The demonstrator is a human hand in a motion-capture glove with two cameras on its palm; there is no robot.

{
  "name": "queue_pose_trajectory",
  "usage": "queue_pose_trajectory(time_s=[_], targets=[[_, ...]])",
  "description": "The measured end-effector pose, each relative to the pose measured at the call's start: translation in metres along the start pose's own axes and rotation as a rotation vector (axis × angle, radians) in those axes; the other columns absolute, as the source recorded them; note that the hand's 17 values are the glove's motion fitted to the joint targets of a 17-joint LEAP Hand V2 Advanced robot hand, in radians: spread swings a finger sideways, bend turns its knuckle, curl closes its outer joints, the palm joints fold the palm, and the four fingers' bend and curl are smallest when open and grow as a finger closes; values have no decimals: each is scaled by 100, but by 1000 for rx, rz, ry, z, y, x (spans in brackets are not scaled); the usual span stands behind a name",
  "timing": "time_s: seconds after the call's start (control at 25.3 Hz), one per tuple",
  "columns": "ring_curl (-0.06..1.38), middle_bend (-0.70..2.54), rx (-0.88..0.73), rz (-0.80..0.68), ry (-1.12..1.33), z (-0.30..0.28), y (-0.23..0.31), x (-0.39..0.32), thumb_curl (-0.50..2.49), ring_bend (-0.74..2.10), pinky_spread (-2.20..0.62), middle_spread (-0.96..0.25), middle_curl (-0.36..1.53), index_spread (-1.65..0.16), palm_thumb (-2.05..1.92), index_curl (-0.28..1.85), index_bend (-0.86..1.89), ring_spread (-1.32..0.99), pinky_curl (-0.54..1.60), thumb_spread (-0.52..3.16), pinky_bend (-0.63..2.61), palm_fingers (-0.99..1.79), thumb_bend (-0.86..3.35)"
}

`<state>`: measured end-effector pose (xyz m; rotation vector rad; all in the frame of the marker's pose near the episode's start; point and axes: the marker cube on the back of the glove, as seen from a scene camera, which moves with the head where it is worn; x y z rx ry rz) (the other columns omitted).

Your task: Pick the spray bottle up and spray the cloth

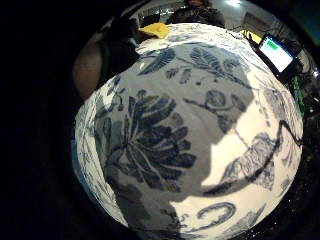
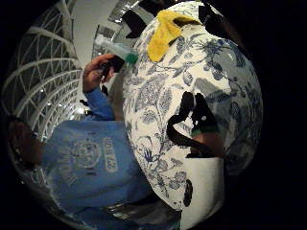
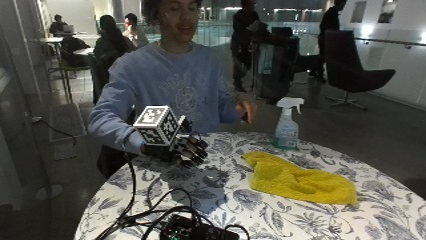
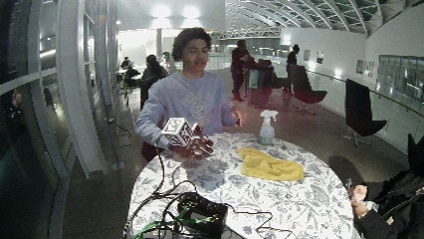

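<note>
Your gloved right hand (image 3: 188,149) hovers just above the round table (image 3: 219,200) at its near-left part as the outside view shows it, close to your body. Its fingers (image 3: 198,150) hang loosely curled, a little apart, and hold nothing. The palm faces down toward the blue-and-white flowered tablecloth (image 1: 200,125), which fills the little-finger palm view, so the hand is low over the cloth cover and touches no task item.

The spray bottle (image 3: 287,125) stands upright at the far edge of the table, to the right of your chest, well apart from the gloved hand. It is clear with a white trigger head and a green band at its base. Your bare left hand (image 3: 245,110) is raised beside it, to its left; whether it touches the bottle, I cannot tell.

The yellow cloth (image 3: 299,181) lies crumpled on the table, nearer than the bottle and to the right of the gloved hand, with open tabletop between them. In the thumb-side palm view the cloth (image 2: 165,31) shows at the far side of the table, with the bottle (image 2: 117,49) just beside the bare hand.

A black device (image 3: 193,231) with cables sits at the table's near edge.
</note>
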<state>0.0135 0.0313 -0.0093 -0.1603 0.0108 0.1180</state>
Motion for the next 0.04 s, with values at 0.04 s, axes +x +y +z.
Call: queue_pose_trajectory(time_s=[0.04], targets=[[32, 18, -1, -1, 6, -1, 1, 1, 58, 43, 21, 1, 36, -32, 87, 30, 17, 3, 33, 105, 24, 58, -1]])
